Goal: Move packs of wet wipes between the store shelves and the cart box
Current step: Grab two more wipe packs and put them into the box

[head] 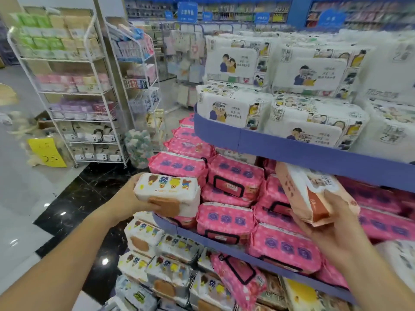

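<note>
The left hand (134,199) grips a white pack (168,187) with cartoon animals and a brown lid. Its fingers curl round the pack's left end, holding it in the air just in front of the pink packs (225,218) on the middle shelf (173,226). The right hand (332,223) holds a peach pack (303,189) tilted on edge, with fingers wrapped round its lower end, close under the lip of the upper shelf (292,151). The cart box is not in view, so I cannot tell which way either pack is headed. The likeliest trouble is the stacks. The pink packs are loosely heaped, some leaning over the shelf lip, and a nudge from either held pack could slide one off onto the white packs below (143,234). Each held pack is soft and gripped at one end only, so a slack hold could let it sag and slip. The peach pack could also catch the upper lip if raised.
</note>
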`<action>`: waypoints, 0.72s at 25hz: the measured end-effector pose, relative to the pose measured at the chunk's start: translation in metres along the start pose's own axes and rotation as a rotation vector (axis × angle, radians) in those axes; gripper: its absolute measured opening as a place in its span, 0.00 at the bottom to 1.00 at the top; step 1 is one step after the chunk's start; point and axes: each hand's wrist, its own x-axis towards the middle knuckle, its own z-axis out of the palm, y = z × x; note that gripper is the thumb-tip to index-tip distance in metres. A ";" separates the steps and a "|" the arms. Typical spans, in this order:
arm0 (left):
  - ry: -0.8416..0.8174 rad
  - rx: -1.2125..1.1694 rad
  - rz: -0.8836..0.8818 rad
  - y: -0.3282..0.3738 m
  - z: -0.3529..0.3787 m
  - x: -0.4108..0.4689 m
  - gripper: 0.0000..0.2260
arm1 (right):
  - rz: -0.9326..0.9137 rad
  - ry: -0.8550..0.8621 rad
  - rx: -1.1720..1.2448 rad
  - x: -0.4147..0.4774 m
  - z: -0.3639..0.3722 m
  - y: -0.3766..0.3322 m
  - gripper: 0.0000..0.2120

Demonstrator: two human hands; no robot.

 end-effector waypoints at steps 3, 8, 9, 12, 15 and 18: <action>0.043 0.003 0.014 0.006 0.006 -0.011 0.33 | 0.006 0.030 0.000 -0.019 0.000 0.011 0.13; 0.192 -0.066 0.034 0.014 0.027 -0.046 0.22 | 0.027 -0.082 -0.089 -0.052 -0.006 0.034 0.09; 0.266 -0.079 0.020 0.012 0.031 -0.057 0.22 | 0.037 -0.116 -0.126 -0.059 -0.007 0.039 0.09; 0.415 -0.223 -0.047 -0.003 0.048 -0.100 0.18 | 0.070 -0.223 -0.241 -0.078 -0.018 0.054 0.12; 0.545 -0.415 -0.171 -0.030 0.058 -0.164 0.22 | 0.146 -0.302 -0.344 -0.102 -0.024 0.079 0.17; 0.669 -0.478 -0.281 -0.058 0.059 -0.245 0.20 | 0.230 -0.374 -0.424 -0.121 -0.029 0.118 0.17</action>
